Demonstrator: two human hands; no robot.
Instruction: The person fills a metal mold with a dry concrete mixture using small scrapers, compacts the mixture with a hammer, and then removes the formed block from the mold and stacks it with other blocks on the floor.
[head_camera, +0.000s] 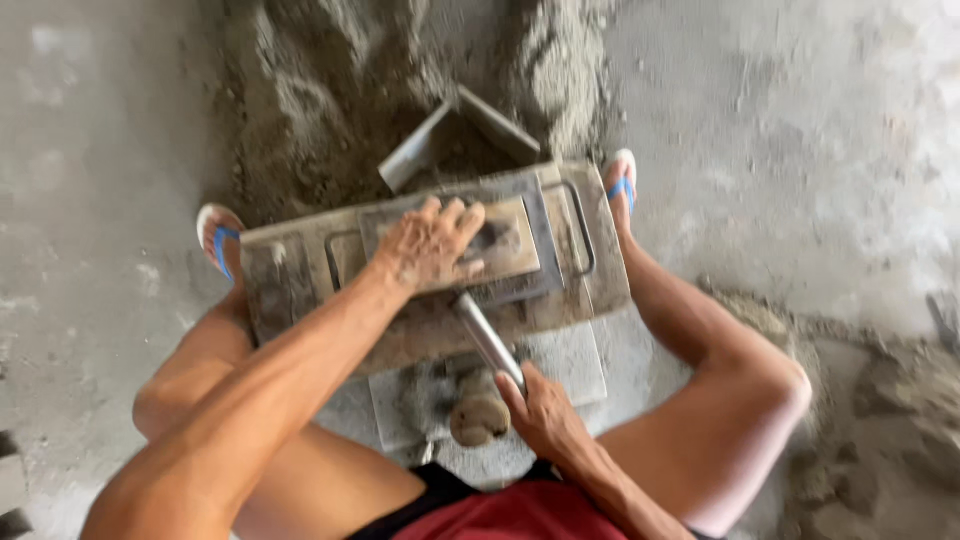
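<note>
I squat over a long metal block mould (290, 275) crusted with cement, set across the floor between my feet. My left hand (428, 245) lies flat, fingers spread, on the flat press plate (505, 245) that sits in the mould's top. Below it my right hand (545, 415) is shut on a metal pipe handle (487, 340) that slants up towards the mould. A metal shovel blade (445, 140) rests just beyond the mould, dug into a grey sand-cement heap (330, 90).
My feet wear blue-strapped flip-flops, the left foot (218, 240) and the right foot (620, 185) at the mould's two ends. A flat slab (570, 365) lies under the mould. Loose cement clumps (880, 400) lie at the right on the concrete floor.
</note>
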